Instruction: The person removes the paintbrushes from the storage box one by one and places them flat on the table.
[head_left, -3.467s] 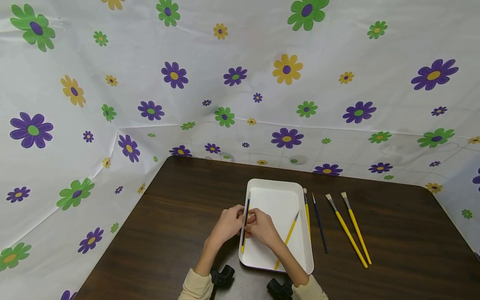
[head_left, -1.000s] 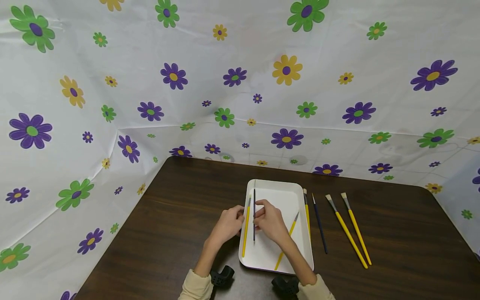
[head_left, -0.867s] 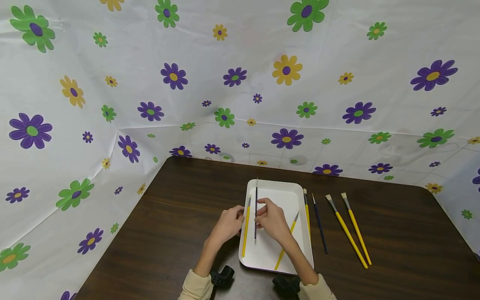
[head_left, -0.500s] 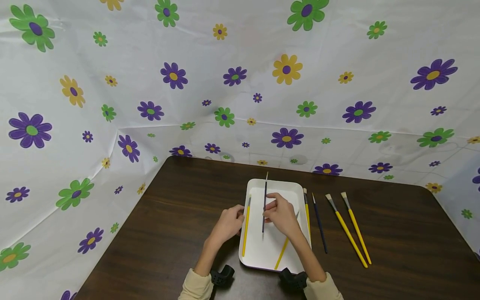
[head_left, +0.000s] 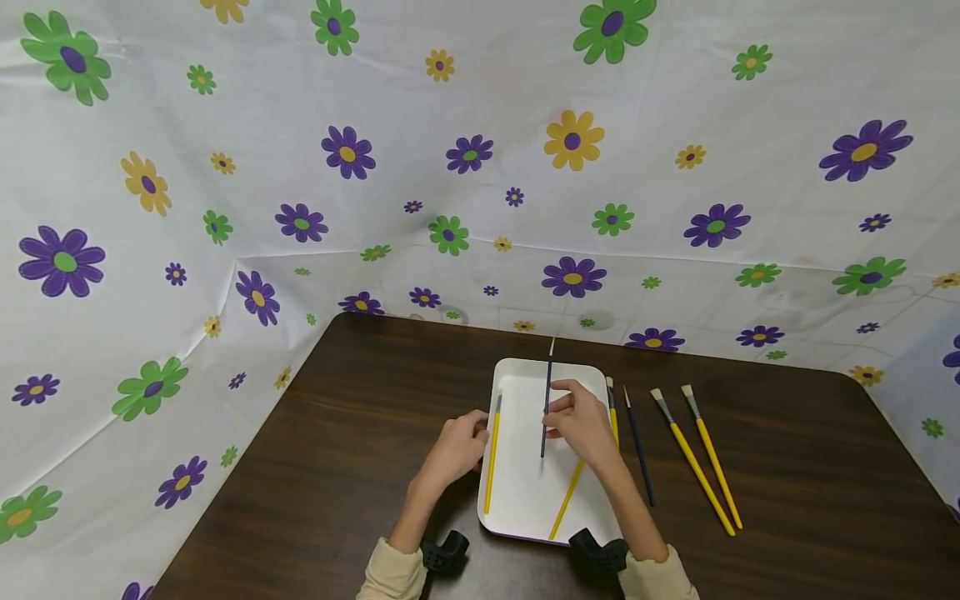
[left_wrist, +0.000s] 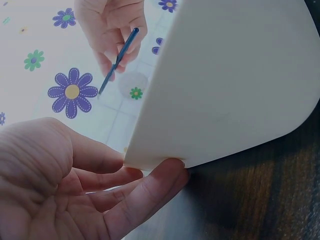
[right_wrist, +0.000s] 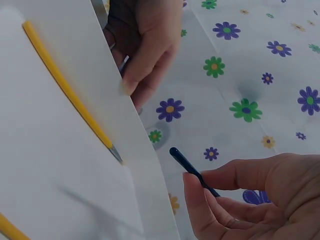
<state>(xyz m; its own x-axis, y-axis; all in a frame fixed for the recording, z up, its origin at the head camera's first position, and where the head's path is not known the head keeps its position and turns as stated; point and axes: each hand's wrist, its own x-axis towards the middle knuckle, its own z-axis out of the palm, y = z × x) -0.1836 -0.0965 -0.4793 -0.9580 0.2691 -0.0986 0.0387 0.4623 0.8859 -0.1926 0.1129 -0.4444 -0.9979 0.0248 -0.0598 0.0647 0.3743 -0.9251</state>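
My right hand pinches a dark blue paintbrush between thumb and fingers, bristles pointing to the far side, above the white tray. In the right wrist view the blue handle end sticks out past the fingertips. My left hand grips the tray's left rim; the left wrist view has thumb and fingers on either side of its wall. Inside the tray, a thin yellow paintbrush lies along the left side. Another yellow paintbrush lies slanted at the right, its upper part hidden by my right hand.
Right of the tray, on the dark wooden table, lie a yellow brush against the tray's wall, a dark blue brush and two wide yellow brushes. A flower-patterned sheet hangs behind and at the left.
My right hand has lifted the dark blue paintbrush from beside the yellow one at the tray's left side and carried it right and away from me. My left hand stays on the rim.
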